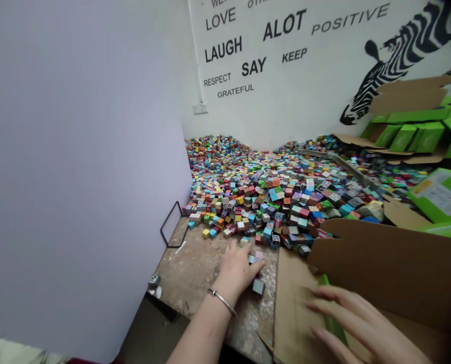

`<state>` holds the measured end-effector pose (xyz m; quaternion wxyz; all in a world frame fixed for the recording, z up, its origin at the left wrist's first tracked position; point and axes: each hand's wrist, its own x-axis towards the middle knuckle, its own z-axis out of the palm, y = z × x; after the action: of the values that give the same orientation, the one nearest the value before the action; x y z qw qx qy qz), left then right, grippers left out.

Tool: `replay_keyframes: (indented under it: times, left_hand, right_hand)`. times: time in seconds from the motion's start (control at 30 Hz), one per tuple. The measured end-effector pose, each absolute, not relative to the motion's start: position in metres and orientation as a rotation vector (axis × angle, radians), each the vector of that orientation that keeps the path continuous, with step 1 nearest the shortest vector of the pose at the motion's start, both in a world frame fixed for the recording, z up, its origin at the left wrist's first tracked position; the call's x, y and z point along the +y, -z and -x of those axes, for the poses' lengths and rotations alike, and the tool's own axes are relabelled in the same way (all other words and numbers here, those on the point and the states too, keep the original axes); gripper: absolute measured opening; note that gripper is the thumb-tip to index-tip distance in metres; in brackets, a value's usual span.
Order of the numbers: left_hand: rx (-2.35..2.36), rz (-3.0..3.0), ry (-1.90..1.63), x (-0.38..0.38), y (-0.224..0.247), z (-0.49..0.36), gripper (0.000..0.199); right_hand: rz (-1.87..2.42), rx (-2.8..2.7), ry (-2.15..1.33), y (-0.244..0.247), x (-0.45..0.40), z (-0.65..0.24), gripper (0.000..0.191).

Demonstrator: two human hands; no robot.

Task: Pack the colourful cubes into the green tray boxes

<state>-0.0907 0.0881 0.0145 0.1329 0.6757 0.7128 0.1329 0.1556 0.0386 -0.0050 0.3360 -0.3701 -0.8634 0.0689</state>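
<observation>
Left hand [237, 268] is lying loose over cubes [258, 287], lower centre; going low should limit scatter. Right hand [365, 323] is blurring by green item [335, 327]; grip unclear.

The one camera in here sits on the person's head, above the near edge of the table [206, 258], facing forward and down. The left hand [235, 268] and right hand [357, 318] are close below it; its view runs on to the wall [286, 114], with a pale panel [77, 151] filling the left edge's side.
</observation>
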Motion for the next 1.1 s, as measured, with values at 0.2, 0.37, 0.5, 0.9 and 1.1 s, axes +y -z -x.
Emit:
replay_keyframes:
  times: [0.2, 0.37, 0.5, 0.9, 1.1]
  left_hand:
    - [2.111, -1.879, -0.874, 0.075, 0.016, 0.123, 0.046]
    - [2.322, -1.736, -0.946, 0.097, 0.025, 0.174, 0.049]
    - [2.405, -1.673, -0.943, 0.140, 0.019, 0.203, 0.047]
    - [2.358, -1.660, -0.910, 0.231, 0.007, 0.250, 0.053]
    - [2.246, -1.771, -0.935, 0.234, 0.014, 0.248, 0.046]
  right_hand:
    - [1.320, -2.324, -0.677, -0.048, 0.135, -0.027, 0.037]
    - [1.518, -2.243, -0.675, -0.046, 0.205, 0.035, 0.045]
    - [1.645, -2.186, -0.731, -0.049, 0.227, 0.051, 0.055]
    - [1.810, -2.256, -0.692, -0.060, 0.250, 0.061, 0.095]
    - [1.845, -2.314, -0.692, -0.062, 0.264, 0.065, 0.085]
